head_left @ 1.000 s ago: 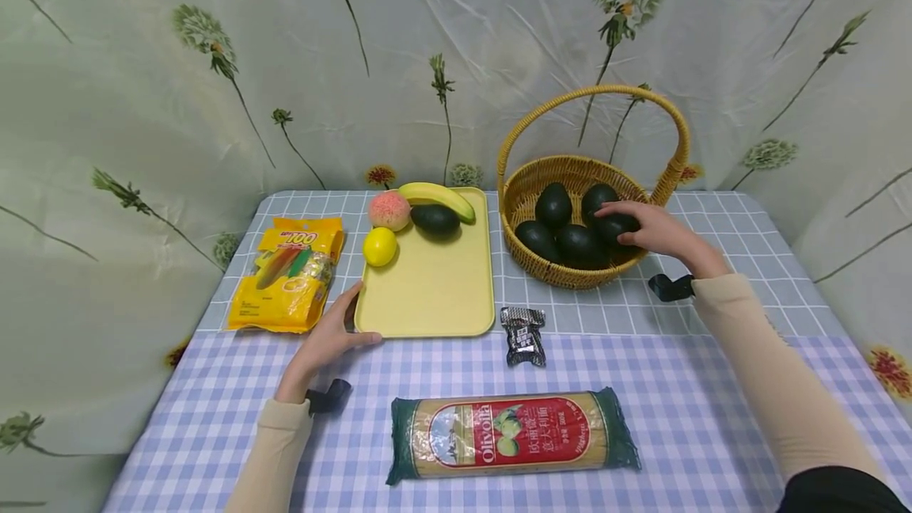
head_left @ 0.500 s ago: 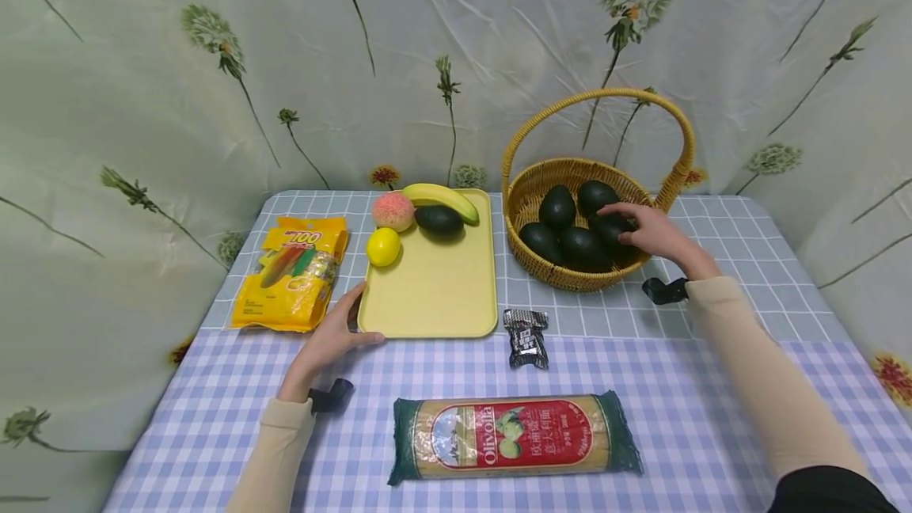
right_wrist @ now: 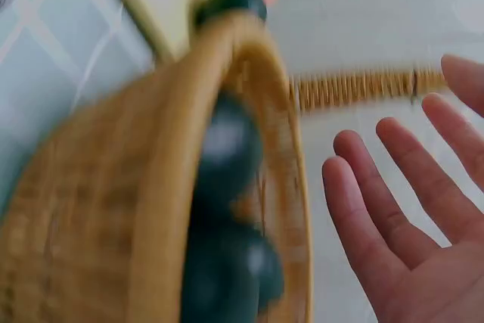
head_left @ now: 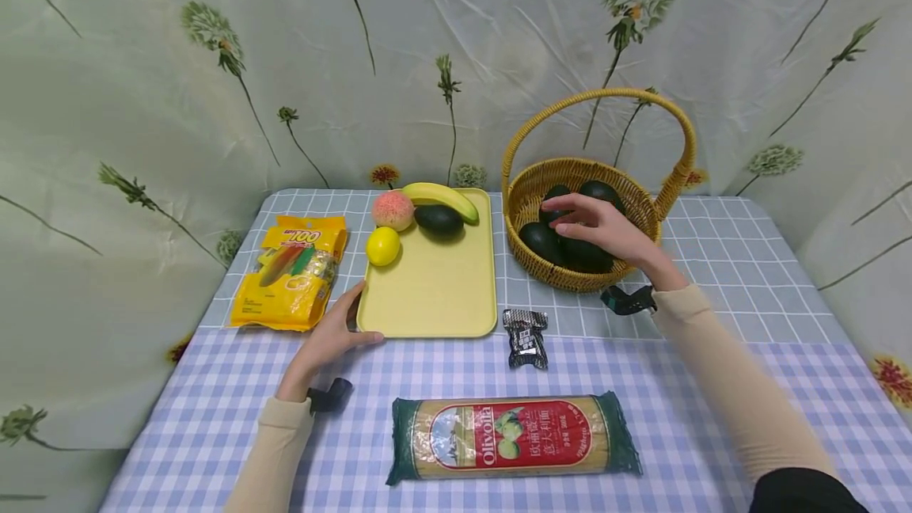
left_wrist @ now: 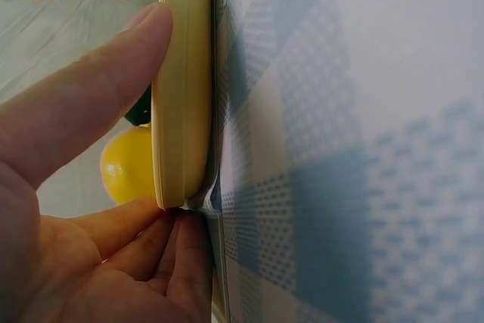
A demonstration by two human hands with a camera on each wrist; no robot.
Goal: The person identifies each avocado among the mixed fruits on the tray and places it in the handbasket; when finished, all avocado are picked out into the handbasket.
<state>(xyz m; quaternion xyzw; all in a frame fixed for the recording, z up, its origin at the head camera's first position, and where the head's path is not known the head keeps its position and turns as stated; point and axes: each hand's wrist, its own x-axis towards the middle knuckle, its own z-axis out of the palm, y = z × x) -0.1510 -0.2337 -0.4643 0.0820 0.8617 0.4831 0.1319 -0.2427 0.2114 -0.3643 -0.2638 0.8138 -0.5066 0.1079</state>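
Note:
My left hand (head_left: 335, 335) holds the near left corner of a yellow tray (head_left: 435, 299), thumb along the front edge and fingers at the left side. Along the tray's back and left lie a banana (head_left: 445, 196), a peach (head_left: 393, 210), an avocado (head_left: 438, 222) and a lemon (head_left: 383, 247). Over a wicker basket (head_left: 570, 279) hovers my right hand (head_left: 606, 228), its fingers spread and holding nothing in the right wrist view. Several dark avocados (head_left: 539, 242) fill the basket; the hand covers part of them.
A yellow candy bag (head_left: 288, 275) lies left of the tray. A small black wrapped snack (head_left: 526, 339) sits between tray and basket, towards the front. Nearer still is a spaghetti pack (head_left: 513, 435). The basket's tall handle (head_left: 598, 93) arches upward.
My right hand has come off the avocado at the basket's right side and moved left above the others, with nothing in it. The left hand stays at the tray corner.

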